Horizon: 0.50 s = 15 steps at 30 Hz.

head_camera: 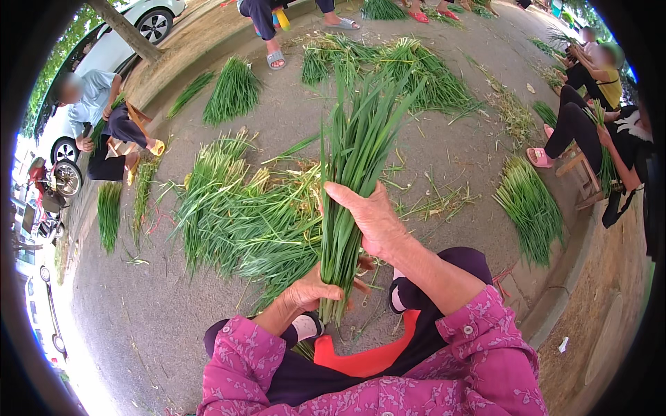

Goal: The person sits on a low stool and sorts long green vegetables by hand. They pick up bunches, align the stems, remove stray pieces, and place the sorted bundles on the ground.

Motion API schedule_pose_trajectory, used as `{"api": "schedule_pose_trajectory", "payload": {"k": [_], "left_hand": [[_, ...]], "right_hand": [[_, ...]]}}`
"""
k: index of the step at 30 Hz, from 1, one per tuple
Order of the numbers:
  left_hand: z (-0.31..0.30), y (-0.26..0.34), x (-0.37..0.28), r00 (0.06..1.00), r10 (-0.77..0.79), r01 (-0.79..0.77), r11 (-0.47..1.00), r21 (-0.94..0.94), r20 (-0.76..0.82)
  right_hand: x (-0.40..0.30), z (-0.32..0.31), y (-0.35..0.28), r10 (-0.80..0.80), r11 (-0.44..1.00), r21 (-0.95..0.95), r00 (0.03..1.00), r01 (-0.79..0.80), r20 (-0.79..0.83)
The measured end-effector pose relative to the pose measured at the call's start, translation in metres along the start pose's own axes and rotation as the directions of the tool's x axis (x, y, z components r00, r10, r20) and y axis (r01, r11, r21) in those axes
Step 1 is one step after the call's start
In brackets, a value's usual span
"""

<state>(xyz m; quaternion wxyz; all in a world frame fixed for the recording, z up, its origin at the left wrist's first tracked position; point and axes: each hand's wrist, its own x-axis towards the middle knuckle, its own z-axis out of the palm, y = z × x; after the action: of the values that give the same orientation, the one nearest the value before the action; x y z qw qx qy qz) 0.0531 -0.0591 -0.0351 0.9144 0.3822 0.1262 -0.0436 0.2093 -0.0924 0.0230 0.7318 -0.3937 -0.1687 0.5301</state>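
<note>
A thick bunch of garlic chives (359, 151) stands upright between my two hands, leaf tips pointing away from me and cut stems towards me. My right hand (370, 216) wraps around its middle, thumb laid across the leaves. Lower down, my left hand (315, 292) closes around the stem ends, its fingers partly hidden behind them. Just beyond and to the left lies a loose heap of chives (250, 213) on the pavement, some blades yellowed. Between my legs shows a red plastic stool (359, 359).
Bundled chives lie at the right (530, 208), at the far left (231, 91) and in a farther heap (416, 73). Trimmings (439, 203) litter the pavement. Seated people (99, 114) handle chives on both sides. A kerb (556, 296) runs along the right. A motorcycle (52, 187) and cars stand left.
</note>
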Motion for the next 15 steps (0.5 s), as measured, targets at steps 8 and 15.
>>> {"api": "schedule_pose_trajectory", "payload": {"k": [8,15], "left_hand": [[-0.009,0.002,-0.004,1.0,-0.014,0.012,0.998,0.064,0.024],[-0.007,0.013,-0.006,1.0,0.013,-0.01,0.99,0.143,-0.017]], "right_hand": [[-0.007,0.004,0.003,0.049,0.999,-0.024,0.997,-0.048,0.062],[-0.012,0.006,0.003,0.052,0.998,-0.024,0.99,-0.05,0.13]]}}
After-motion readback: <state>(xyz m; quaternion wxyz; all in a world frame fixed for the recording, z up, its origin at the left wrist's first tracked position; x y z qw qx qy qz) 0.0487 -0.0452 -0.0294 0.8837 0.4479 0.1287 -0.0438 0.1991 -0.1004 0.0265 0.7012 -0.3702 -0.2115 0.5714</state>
